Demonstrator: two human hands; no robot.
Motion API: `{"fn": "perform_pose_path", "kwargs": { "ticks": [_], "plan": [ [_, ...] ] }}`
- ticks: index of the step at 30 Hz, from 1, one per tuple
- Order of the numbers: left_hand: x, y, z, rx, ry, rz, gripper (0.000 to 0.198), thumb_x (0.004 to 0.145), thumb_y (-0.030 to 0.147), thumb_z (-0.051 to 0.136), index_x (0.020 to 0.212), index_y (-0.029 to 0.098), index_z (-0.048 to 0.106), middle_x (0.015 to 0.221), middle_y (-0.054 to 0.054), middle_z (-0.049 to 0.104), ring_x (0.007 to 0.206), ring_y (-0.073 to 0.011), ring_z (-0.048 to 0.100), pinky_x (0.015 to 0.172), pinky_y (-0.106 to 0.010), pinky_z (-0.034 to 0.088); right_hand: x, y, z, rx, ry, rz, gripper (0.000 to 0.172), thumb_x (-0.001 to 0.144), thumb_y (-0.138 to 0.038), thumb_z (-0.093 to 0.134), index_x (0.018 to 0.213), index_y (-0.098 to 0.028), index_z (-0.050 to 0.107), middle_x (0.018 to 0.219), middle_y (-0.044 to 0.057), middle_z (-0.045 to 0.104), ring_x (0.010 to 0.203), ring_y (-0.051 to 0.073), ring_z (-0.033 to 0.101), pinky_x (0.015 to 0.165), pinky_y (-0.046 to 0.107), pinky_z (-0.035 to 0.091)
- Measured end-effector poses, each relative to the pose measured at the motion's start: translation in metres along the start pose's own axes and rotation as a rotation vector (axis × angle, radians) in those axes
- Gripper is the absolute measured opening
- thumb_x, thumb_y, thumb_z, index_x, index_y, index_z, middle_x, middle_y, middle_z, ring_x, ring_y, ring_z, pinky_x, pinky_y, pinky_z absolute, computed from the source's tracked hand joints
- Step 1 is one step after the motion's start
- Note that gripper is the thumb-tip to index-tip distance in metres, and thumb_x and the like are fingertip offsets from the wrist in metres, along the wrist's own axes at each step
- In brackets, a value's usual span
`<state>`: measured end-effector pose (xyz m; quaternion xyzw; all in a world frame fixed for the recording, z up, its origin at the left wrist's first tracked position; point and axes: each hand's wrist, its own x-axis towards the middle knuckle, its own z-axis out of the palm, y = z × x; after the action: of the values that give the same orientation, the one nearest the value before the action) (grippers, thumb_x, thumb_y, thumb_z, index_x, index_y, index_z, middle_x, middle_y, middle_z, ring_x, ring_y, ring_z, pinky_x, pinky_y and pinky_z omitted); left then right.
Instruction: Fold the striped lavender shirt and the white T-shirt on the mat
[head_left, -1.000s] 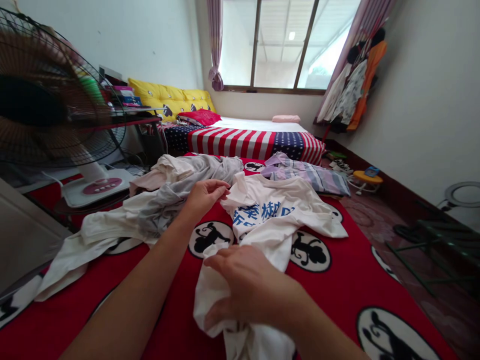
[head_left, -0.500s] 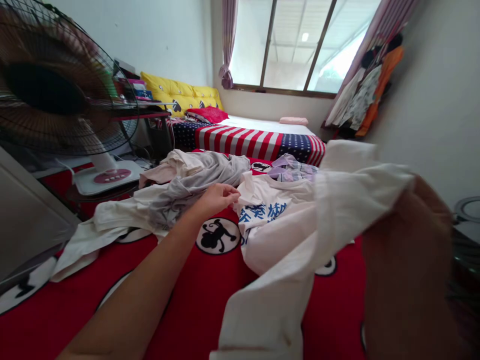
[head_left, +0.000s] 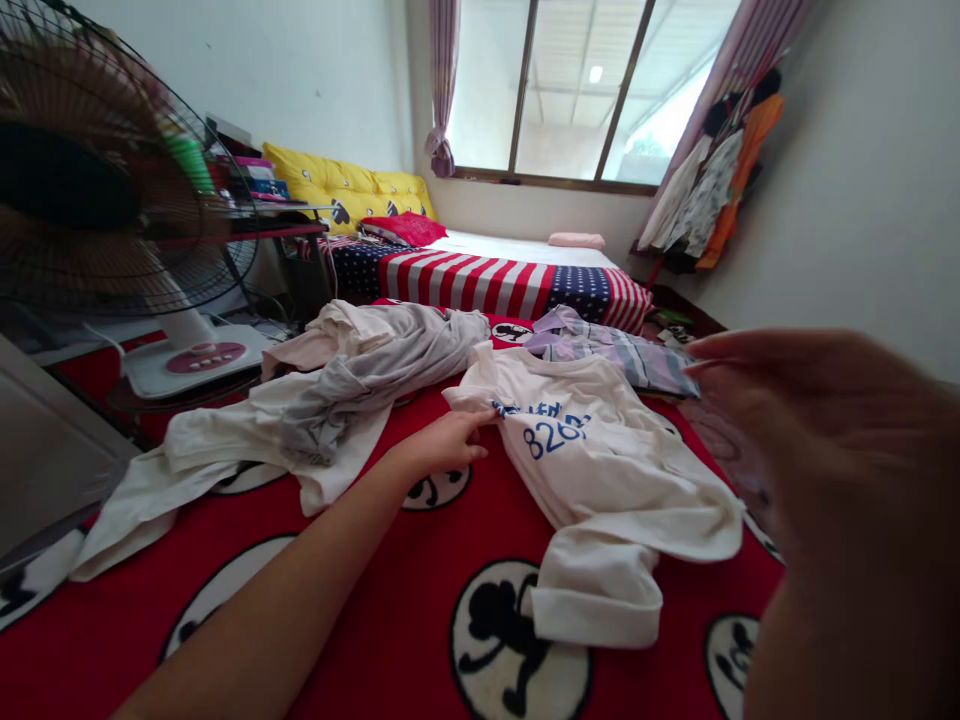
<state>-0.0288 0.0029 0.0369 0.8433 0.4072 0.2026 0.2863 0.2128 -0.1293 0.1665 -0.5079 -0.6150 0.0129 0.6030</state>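
Note:
A white T-shirt (head_left: 600, 470) with blue print lies spread on the red cartoon-print blanket (head_left: 390, 600). My left hand (head_left: 442, 445) rests at the shirt's left edge by the sleeve, fingers pinched on the fabric. My right hand (head_left: 840, 460) is raised close to the camera at the right, blurred, fingers stretched out and holding nothing.
A heap of grey and cream clothes (head_left: 330, 390) lies to the left, a striped garment (head_left: 615, 350) beyond the shirt. A standing fan (head_left: 105, 200) is at the left, a bed with a flag-print cover (head_left: 510, 275) behind, and clothes hang by the window (head_left: 712, 170).
My right hand swung the shirt's lower part up and over to the right, then let it go. The shirt now lies flatter. My left hand stayed at the shirt's left edge.

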Motion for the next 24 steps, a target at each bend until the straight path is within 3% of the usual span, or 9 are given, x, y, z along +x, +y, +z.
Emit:
{"fn": "perform_pose_path", "kwargs": {
  "ticks": [4, 7, 10, 16, 20, 21, 24],
  "plan": [
    [0.003, 0.003, 0.023, -0.263, 0.092, 0.036, 0.080, 0.071, 0.021, 0.066, 0.146, 0.018, 0.038, 0.113, -0.011, 0.068, 0.083, -0.0234, 0.068, 0.079, -0.033, 0.052, -0.026, -0.006, 0.042, -0.083, -0.594, 0.014, 0.022, 0.080, -0.024, 0.066, 0.102, -0.022, 0.068, 0.098, 0.002, 0.069, 0.080, 0.016, 0.065, 0.073, 0.030, 0.051],
    [0.006, 0.005, 0.043, -0.574, 0.094, 0.036, 0.089, 0.072, 0.022, 0.066, 0.150, 0.018, 0.024, 0.114, -0.011, 0.068, 0.093, -0.0252, 0.068, 0.081, -0.034, 0.053, -0.046, -0.004, 0.063, -0.065, -0.819, 0.018, 0.022, 0.080, -0.019, 0.065, 0.101, -0.021, 0.067, 0.098, 0.003, 0.069, 0.085, 0.016, 0.064, 0.078, 0.028, 0.048],
    [0.009, 0.005, 0.059, -0.798, 0.111, -0.004, 0.096, 0.071, 0.021, 0.068, 0.152, 0.015, 0.016, 0.115, -0.013, 0.067, 0.103, -0.0265, 0.065, 0.088, -0.037, 0.052, -0.061, 0.001, 0.061, -0.120, -0.974, 0.002, 0.027, 0.076, -0.018, 0.070, 0.102, -0.023, 0.068, 0.102, 0.002, 0.069, 0.091, 0.018, 0.063, 0.082, 0.029, 0.045],
    [0.009, 0.008, 0.070, -0.892, 0.195, -0.121, 0.083, 0.070, 0.022, 0.070, 0.144, 0.014, 0.032, 0.114, -0.014, 0.067, 0.105, -0.0278, 0.064, 0.089, -0.040, 0.052, -0.082, 0.028, 0.012, -0.308, -1.029, 0.071, 0.029, 0.074, -0.011, 0.064, 0.100, -0.025, 0.069, 0.103, 0.003, 0.069, 0.097, 0.021, 0.062, 0.086, 0.033, 0.044],
    [0.006, 0.015, 0.066, -0.873, 0.228, -0.203, 0.079, 0.066, 0.027, 0.077, 0.135, 0.016, 0.040, 0.115, -0.013, 0.065, 0.099, -0.0274, 0.065, 0.079, -0.036, 0.056, -0.107, 0.052, -0.010, -0.441, -1.069, -0.020, 0.061, 0.058, -0.015, 0.077, 0.117, -0.027, 0.064, 0.132, 0.007, 0.056, 0.123, 0.030, 0.048, 0.103, 0.045, 0.037],
    [0.005, 0.017, 0.064, -0.869, 0.230, -0.222, 0.077, 0.065, 0.029, 0.077, 0.133, 0.017, 0.043, 0.114, -0.013, 0.065, 0.095, -0.0269, 0.066, 0.075, -0.035, 0.056, -0.113, 0.057, -0.012, -0.470, -1.063, -0.042, 0.062, 0.058, -0.014, 0.076, 0.117, -0.027, 0.063, 0.136, 0.007, 0.053, 0.126, 0.031, 0.045, 0.104, 0.046, 0.036],
    [0.000, 0.028, 0.056, -0.880, 0.227, -0.238, 0.070, 0.065, 0.031, 0.076, 0.128, 0.020, 0.047, 0.106, -0.009, 0.066, 0.081, -0.0228, 0.066, 0.061, -0.030, 0.056, -0.123, 0.067, -0.009, -0.509, -0.986, -0.092, 0.034, 0.071, -0.008, 0.063, 0.102, -0.024, 0.067, 0.126, 0.008, 0.059, 0.120, 0.027, 0.051, 0.101, 0.044, 0.039]
  ]
}}
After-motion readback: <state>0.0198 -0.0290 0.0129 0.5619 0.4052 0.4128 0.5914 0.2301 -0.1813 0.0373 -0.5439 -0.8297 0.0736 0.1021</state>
